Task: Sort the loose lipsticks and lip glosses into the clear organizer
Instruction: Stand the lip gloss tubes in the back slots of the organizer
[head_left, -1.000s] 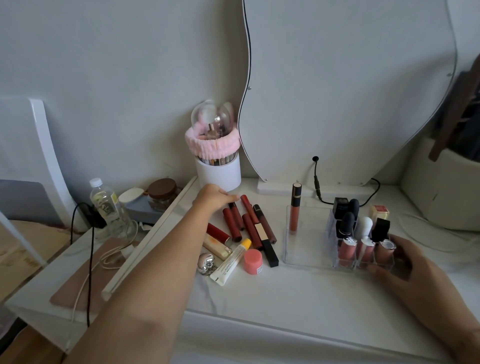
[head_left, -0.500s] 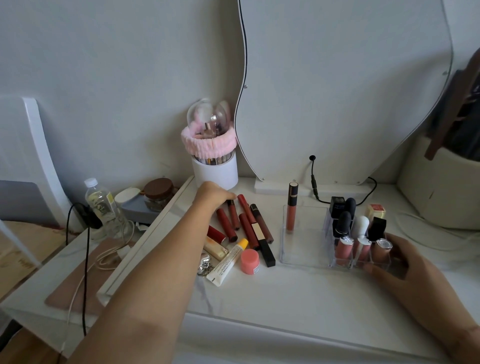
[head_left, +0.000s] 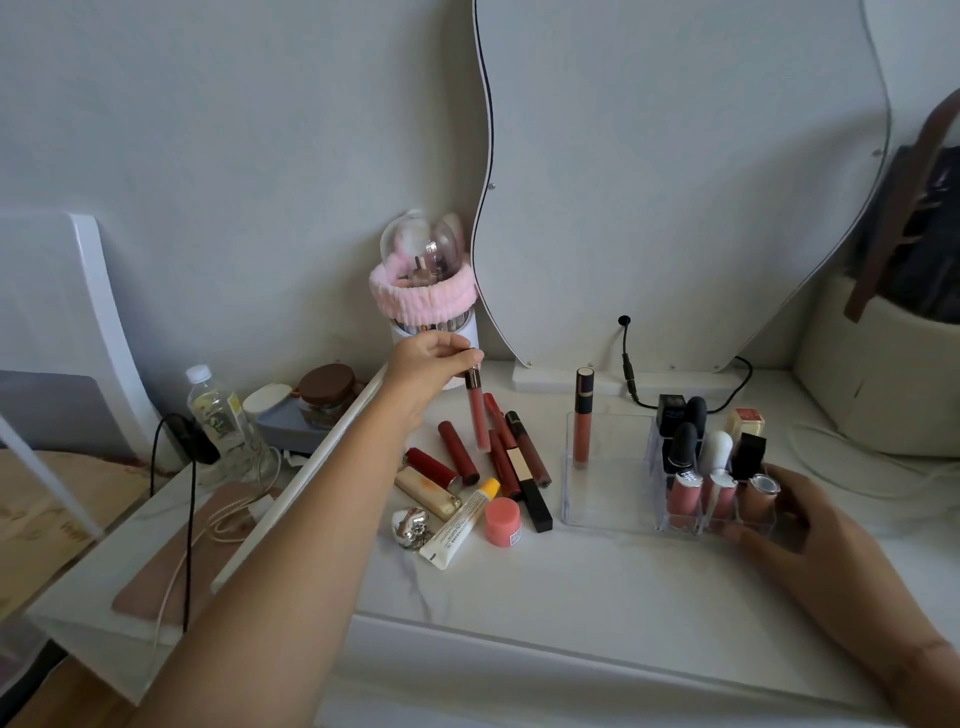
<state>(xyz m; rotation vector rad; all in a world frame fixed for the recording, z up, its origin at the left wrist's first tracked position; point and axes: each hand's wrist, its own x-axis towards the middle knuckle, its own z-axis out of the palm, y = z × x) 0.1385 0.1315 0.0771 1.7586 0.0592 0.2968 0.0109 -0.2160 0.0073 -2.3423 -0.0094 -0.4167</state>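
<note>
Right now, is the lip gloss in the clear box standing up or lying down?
Standing up. The lip gloss stands alone in the clear box, cap on top.

- You're at a home dressing spot: a wavy-edged mirror leans on the wall behind a white marbled worktop.
- Your brush holder wears a pink headband, with loose cosmetics nearby.
- A water bottle and charging cables sit left.

Bare organizer tray (one upright gloss)
</note>
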